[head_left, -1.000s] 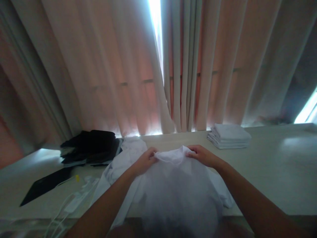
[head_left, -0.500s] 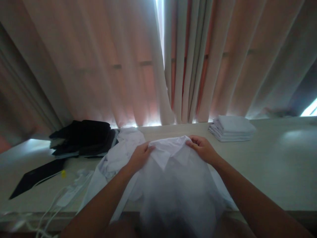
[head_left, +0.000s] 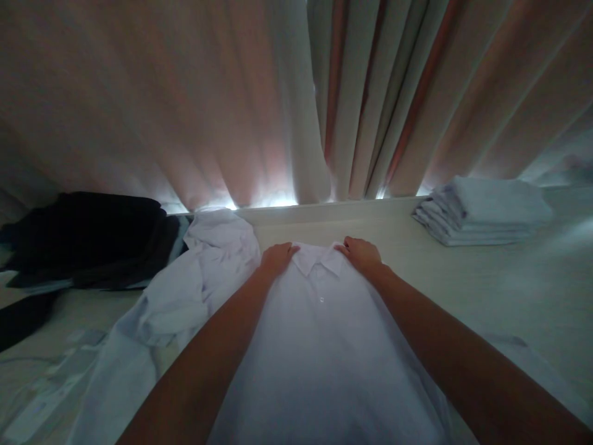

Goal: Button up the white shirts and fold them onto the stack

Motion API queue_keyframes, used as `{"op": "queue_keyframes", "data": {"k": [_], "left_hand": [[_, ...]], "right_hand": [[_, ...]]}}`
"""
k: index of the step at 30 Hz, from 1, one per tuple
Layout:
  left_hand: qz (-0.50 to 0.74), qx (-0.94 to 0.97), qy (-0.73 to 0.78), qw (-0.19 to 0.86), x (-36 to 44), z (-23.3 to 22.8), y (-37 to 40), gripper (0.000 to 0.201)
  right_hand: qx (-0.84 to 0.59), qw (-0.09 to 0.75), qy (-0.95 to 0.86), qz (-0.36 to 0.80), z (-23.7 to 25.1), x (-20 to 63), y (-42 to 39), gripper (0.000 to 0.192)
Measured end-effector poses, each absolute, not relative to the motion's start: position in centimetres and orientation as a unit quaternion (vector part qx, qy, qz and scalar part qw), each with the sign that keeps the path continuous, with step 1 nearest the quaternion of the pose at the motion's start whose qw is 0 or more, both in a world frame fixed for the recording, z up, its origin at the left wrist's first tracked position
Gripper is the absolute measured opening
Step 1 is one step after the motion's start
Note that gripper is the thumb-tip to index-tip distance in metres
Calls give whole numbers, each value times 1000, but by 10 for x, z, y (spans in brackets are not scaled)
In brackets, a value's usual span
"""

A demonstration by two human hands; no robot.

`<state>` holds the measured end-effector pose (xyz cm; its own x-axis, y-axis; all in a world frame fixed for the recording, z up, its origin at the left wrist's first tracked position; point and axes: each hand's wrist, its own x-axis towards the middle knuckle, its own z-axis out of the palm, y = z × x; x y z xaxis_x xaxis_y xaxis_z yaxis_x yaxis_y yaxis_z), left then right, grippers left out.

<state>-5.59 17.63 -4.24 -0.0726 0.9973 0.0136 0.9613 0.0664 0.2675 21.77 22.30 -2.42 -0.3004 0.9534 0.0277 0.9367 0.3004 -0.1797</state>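
Note:
A white collared shirt [head_left: 319, 346] lies front-up on the pale table [head_left: 509, 290], its collar pointing away from me. My left hand [head_left: 277, 258] grips the shirt's shoulder just left of the collar. On the other side of the collar my right hand [head_left: 360, 254] grips the right shoulder. Both forearms lie over the shirt's body. A small button shows below the collar.
A crumpled white garment [head_left: 204, 272] lies beside the shirt on the left. Dark folded clothes [head_left: 88, 238] are piled at the far left. A stack of folded white shirts [head_left: 482, 211] sits at the back right. Curtains [head_left: 278, 99] hang behind the table.
The shirt, held up by its shoulders before, has come down flat on the table. Both hands moved forward and down with it. The camera tipped downward and closer.

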Motion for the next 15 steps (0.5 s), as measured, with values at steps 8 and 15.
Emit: {"op": "queue_keyframes", "data": {"k": [8,15], "left_hand": [[118,695,709,13,-8,-71,158,36],[69,771,630,63,3,-76,139,31]], "right_hand": [[-604,36,-789,109,-81,212,234,51],[-608,128,-770,147,-59,296,216,41]]}}
